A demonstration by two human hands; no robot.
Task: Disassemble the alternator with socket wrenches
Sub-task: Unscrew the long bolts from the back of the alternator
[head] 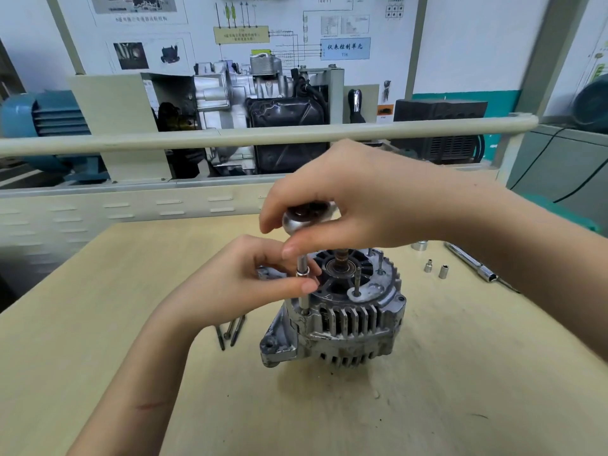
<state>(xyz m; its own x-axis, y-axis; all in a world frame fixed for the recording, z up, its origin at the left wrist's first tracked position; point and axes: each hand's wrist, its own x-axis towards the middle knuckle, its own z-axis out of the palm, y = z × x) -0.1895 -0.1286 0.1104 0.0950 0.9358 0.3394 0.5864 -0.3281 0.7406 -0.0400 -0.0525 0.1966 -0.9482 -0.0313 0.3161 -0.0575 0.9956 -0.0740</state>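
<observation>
While both hands (pixel 335 205) grip ratchet (pixel 304 218), grimy finned alternator (pixel 342 320) stands upright

The right hand (pixel 355 199) covers most of the chrome ratchet head (pixel 297 218), so its handle cannot be seen. The left hand's (pixel 250 278) fingers hide the joint between the slim steel extension bar (pixel 303 296) and its socket. Far right, the long chrome tool handle (pixel 473 263) vanishes behind the right forearm. The far wall chart's (pixel 345 47) small print is unreadable.
</observation>
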